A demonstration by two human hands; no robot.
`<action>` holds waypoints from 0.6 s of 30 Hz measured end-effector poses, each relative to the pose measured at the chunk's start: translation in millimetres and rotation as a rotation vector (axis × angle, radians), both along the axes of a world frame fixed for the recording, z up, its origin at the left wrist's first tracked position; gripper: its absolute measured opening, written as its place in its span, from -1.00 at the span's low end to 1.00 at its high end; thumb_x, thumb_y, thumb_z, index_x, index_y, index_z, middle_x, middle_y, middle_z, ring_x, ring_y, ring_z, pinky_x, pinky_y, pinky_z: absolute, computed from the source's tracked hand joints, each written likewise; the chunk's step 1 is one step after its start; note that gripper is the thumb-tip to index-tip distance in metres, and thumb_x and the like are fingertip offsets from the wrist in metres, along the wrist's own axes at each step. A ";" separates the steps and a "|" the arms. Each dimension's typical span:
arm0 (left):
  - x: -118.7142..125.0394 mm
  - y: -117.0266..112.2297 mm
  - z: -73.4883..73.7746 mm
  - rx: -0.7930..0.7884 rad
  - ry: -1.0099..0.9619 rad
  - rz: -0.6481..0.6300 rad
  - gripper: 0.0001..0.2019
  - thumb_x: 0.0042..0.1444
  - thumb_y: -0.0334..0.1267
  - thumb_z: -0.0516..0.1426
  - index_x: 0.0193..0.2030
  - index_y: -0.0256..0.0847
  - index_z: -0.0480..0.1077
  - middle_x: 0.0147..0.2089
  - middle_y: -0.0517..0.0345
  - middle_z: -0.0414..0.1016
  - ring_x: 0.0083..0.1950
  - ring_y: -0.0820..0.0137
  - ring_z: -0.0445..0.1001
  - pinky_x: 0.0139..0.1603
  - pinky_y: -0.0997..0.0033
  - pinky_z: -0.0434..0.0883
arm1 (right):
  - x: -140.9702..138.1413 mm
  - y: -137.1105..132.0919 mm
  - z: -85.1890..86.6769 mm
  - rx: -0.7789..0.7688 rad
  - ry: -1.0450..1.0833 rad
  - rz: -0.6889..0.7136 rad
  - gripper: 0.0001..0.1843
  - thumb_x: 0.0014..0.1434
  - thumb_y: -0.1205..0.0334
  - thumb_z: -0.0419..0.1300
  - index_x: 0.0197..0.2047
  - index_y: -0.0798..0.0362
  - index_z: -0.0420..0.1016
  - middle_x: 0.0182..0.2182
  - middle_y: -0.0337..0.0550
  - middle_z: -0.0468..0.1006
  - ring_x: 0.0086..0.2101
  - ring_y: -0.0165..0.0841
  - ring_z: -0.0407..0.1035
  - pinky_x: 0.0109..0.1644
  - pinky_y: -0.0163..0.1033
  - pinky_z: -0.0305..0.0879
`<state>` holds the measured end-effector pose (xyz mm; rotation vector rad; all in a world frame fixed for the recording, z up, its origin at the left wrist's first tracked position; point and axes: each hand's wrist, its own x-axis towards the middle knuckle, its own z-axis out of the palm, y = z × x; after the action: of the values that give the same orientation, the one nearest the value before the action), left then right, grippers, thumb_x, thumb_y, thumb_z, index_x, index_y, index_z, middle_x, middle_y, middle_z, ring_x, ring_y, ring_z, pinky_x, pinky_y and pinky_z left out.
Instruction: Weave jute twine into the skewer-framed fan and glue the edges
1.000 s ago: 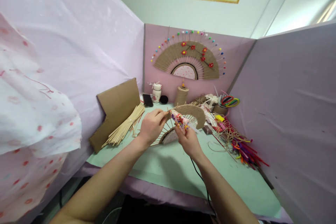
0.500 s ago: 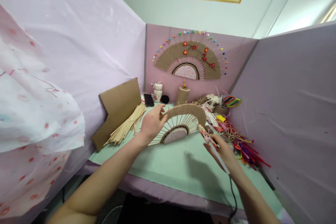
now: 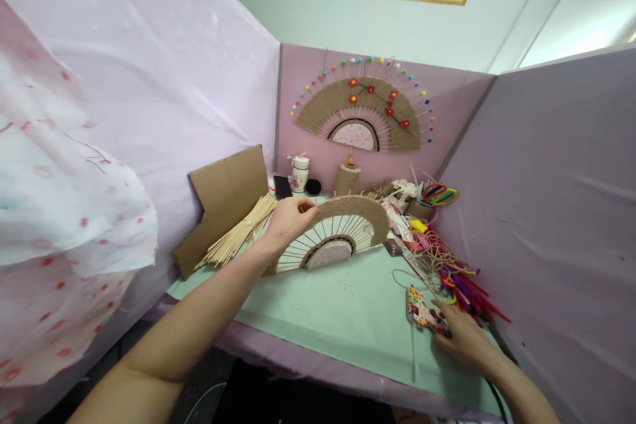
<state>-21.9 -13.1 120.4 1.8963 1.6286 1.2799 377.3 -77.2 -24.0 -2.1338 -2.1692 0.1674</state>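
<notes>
A half-round fan frame of sticks with a twine-wrapped rim (image 3: 352, 205) stands tilted on the table, a dotted half-disc (image 3: 328, 256) at its base. At the rim's upper left, my left hand (image 3: 291, 220) is closed with thumb and forefinger pinched on the edge; the fingertips are partly hidden. To the right, a flower-patterned glue gun (image 3: 420, 310) rests low over the table, with a pale glue stick (image 3: 415, 354) sticking out toward me. My right hand (image 3: 464, 334) has its thumb and finger around the gun's handle end.
A finished fan with red flowers (image 3: 380, 96) hangs on the back panel. Bundled sticks (image 3: 241, 232) and cardboard (image 3: 233, 189) lie left. A twine spool (image 3: 346, 180) and white bottle (image 3: 300, 174) stand behind. Pipe cleaners (image 3: 472, 295) and loose twine (image 3: 442, 255) crowd the right side.
My right hand has carried the glue gun away from the fan, down and right to the tabletop. My left fingers, spread before, have closed at the fan's rim.
</notes>
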 end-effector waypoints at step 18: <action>-3.3 -7.6 0.7 -0.052 -0.089 -0.038 -0.66 0.00 0.04 0.18 -0.40 -0.24 0.54 -0.43 0.14 0.55 -0.38 0.38 0.44 -0.43 0.45 0.26 | -231.8 124.9 204.3 0.192 0.127 0.807 -0.79 0.07 0.21 0.25 -0.20 0.03 0.61 -0.24 -0.20 0.65 -0.13 -0.22 0.44 0.17 -0.03 0.13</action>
<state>-25.2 -20.7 121.1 1.8042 1.5589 1.2762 145.6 47.7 180.3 -1.0231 -2.6883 0.1322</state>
